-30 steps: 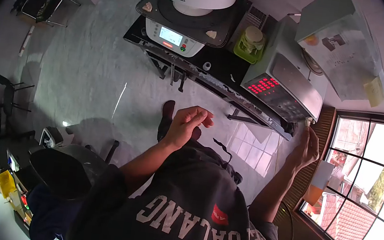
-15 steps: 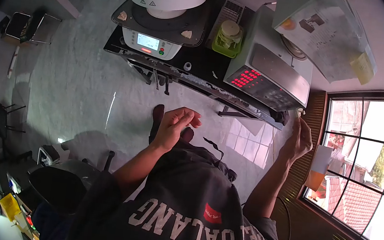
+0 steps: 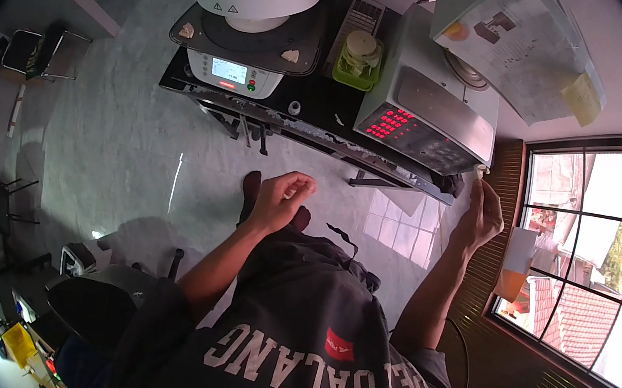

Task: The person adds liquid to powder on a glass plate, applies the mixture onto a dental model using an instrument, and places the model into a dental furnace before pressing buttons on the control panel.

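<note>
In the head view my left hand (image 3: 284, 200) hovers over the floor in front of the bench, fingers loosely curled, with nothing visible in them. My right hand (image 3: 483, 215) reaches to the front right corner of a silver box-shaped instrument (image 3: 443, 113) with glowing red digits. Its thumb and fingers pinch at a small pale piece (image 3: 483, 172) beside that corner; whether the piece is loose or fixed to the instrument I cannot tell.
On the black bench (image 3: 315, 100) stand a white instrument (image 3: 229, 69) with a lit screen, a green basket (image 3: 355, 76) and a small white round item (image 3: 294, 108). Papers (image 3: 514, 52) hang above the silver instrument. A window (image 3: 586, 254) is at right, a black chair (image 3: 96, 303) at lower left.
The view has shifted slightly, moving the bench and instruments a little left and up. My left thumb and fingers have changed position slightly. My right hand stays at the instrument's corner.
</note>
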`<move>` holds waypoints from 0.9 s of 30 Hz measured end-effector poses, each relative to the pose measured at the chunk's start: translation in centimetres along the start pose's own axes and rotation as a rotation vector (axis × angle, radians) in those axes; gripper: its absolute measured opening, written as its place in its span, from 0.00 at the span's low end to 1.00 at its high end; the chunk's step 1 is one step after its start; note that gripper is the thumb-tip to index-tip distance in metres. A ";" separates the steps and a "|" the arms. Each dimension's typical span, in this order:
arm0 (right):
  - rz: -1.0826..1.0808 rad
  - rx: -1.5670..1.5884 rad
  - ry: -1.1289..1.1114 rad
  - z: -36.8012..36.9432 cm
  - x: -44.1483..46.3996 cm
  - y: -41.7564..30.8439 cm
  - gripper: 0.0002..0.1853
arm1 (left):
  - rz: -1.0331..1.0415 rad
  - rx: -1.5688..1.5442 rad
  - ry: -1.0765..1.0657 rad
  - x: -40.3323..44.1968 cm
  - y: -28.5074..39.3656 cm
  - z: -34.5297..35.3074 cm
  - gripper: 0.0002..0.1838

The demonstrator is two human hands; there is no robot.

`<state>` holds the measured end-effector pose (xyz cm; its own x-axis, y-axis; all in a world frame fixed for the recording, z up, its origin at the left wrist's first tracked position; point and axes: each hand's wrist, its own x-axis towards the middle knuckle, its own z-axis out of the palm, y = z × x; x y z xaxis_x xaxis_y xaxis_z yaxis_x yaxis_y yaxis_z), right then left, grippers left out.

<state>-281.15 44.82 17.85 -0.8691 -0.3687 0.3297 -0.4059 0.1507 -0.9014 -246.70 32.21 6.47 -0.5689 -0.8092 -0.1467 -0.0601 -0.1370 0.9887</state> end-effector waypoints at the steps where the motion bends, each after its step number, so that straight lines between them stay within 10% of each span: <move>1: -0.002 -0.010 -0.004 0.0 0.0 0.1 0.10 | 0.089 0.214 0.024 0.6 -1.0 -0.1 0.16; 9: -0.013 0.005 -0.020 1.1 0.8 1.0 0.09 | 0.204 0.967 -0.170 8.3 -9.3 1.3 0.45; 27: -0.082 -0.059 -0.084 7.2 6.2 3.5 0.13 | -0.025 1.086 -0.133 10.9 -10.2 2.6 0.08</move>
<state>-285.94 36.45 14.72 -0.8067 -0.4574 0.3742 -0.4923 0.1697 -0.8537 -254.42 26.22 -5.10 -0.6375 -0.7362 -0.2272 -0.7270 0.4770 0.4939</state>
